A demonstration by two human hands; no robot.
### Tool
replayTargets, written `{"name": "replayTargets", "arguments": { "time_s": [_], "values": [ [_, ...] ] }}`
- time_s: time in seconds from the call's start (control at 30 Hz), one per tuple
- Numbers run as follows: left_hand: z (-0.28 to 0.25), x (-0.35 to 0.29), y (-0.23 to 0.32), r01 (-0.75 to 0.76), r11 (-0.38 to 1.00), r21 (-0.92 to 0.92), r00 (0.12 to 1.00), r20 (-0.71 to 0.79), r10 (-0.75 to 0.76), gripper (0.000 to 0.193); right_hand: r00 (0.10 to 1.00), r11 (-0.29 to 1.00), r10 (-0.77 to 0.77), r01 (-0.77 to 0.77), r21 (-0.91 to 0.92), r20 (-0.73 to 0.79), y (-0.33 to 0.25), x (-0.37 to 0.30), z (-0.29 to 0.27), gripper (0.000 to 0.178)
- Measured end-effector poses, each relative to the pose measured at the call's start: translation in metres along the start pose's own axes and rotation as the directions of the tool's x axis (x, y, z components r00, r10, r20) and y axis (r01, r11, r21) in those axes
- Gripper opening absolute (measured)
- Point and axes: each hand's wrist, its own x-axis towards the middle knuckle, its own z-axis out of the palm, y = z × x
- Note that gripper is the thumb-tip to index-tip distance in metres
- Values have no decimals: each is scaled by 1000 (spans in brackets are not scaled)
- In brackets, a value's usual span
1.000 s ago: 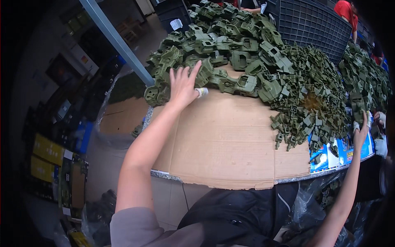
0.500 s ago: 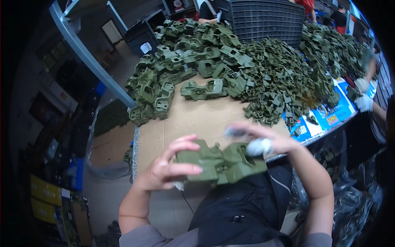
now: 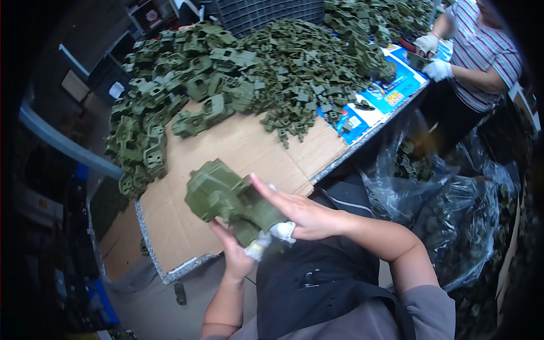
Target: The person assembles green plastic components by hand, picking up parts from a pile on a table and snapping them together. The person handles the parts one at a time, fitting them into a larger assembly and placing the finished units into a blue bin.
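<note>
Both my hands grip one olive-green plastic toy vehicle body point(image 3: 218, 195), tilted above the near edge of the cardboard-covered table. My left hand point(image 3: 238, 255) holds its lower near end from below. Along its right side lies my right hand point(image 3: 309, 218), fingers stretched against the body and partly hidden by it. White covers wrap some of my fingertips. Another similar toy vehicle body point(image 3: 201, 116) rests on the cardboard beyond, at the edge of a heap of such bodies point(image 3: 198, 73).
Small green plastic parts point(image 3: 306, 73) are heaped right of the bodies, before a black crate point(image 3: 272, 14). Bare cardboard point(image 3: 243, 141) covers the table's near part. At the right, a gloved person point(image 3: 481, 51) works by a blue printed sheet point(image 3: 402, 85). Clear plastic bags point(image 3: 442, 215) hold more parts.
My view has swung to the right. The toy vehicle body has turned from lying crosswise to a steeper slant, and my left hand has shifted from its left end to its near end.
</note>
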Motion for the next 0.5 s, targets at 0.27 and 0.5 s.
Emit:
{"name": "replayTargets", "arguments": {
  "time_s": [0.27,0.5],
  "values": [
    [-100,-18,1,321,908,-270,946,141,-293,53,934,833,350,-343,-434,-66,16,34,-19,82],
    [-61,-37,-21,717,572,-398,689,530,-495,77,834,830,0,-307,-465,-552,85,2,-121,30]
  ]
}}
